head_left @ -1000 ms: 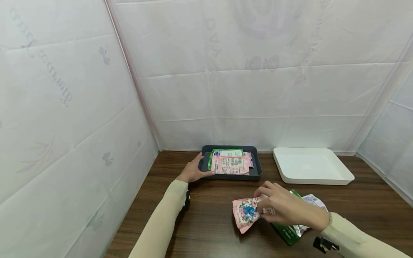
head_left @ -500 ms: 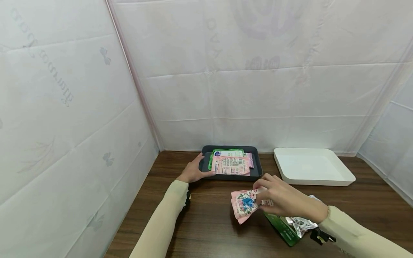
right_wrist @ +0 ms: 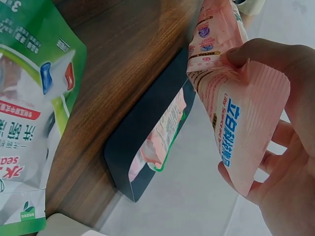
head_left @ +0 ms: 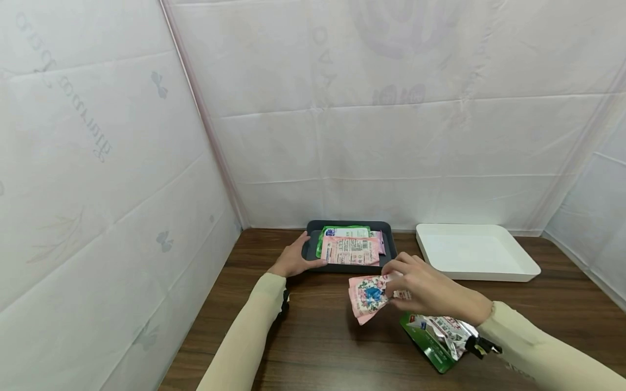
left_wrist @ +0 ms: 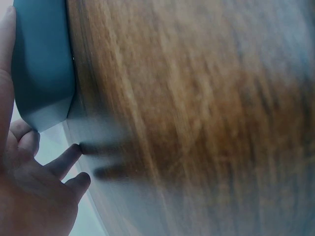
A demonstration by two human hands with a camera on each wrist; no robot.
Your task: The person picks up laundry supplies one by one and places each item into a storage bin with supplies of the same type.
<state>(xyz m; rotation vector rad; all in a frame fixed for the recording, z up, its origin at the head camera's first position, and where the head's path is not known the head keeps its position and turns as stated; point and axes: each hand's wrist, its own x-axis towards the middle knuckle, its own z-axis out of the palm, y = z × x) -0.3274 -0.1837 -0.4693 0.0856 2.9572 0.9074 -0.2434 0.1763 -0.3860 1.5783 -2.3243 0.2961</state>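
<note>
A: Where do we have the pink pouch (head_left: 368, 298)?
B: Held up off the desk (head_left: 323, 342), tilted, just in front of the gray tray (head_left: 313, 248), toward that tray's right front corner. Its shadow falls on the wood below.
A: Edges, room?
B: Desk's left edge runs outside our left forearm; back edge meets the white sheeting (head_left: 342, 157). We see wood between the forearms, from the gray tray's front wall to the bottom of the head view. Narrow wood strip between gray tray and white tray (head_left: 469, 252), which sits near the back right corner.
A: Hand poses?
B: Right hand (head_left: 425, 285) comes in from front right, thumb and fingers pinching the pouch's end. Left hand (head_left: 294, 258) is spread at the gray tray's left front corner, thumb on the front, fingers along the side.
A: Pouch vs hands?
B: At our right fingertips, well apart from the left.
A: Around that?
B: Green-and-silver packaging (head_left: 430, 346) lies on the desk by the right wrist. Gray tray holds a pink packet (head_left: 349, 252) over a green-edged packet (head_left: 347, 232).
</note>
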